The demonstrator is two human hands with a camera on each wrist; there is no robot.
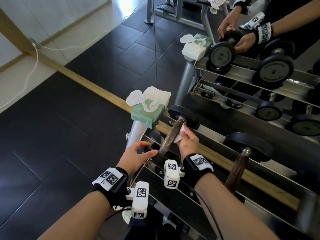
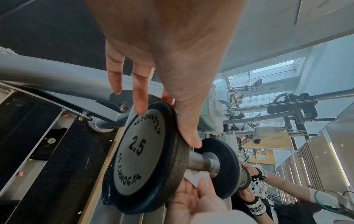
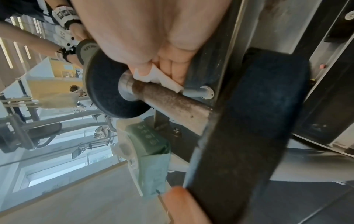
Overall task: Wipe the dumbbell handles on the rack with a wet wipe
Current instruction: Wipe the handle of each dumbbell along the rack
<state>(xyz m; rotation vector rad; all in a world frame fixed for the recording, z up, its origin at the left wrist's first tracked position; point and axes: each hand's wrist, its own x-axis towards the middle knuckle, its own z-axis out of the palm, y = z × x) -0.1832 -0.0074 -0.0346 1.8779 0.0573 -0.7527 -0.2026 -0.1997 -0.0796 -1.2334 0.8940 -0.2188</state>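
Head view shows the right hand pinching the wet wipe beside the handle, while the left hand grips the near weight.

A: What does the room look like?
B: A gym. Dark rubber floor tiles meet a wall mirror edged by a wooden strip.
A: Any light?
B: Daylight from windows, seen reflected.

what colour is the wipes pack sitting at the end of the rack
Green, with a white lid, clearest in the head view: wipes pack.
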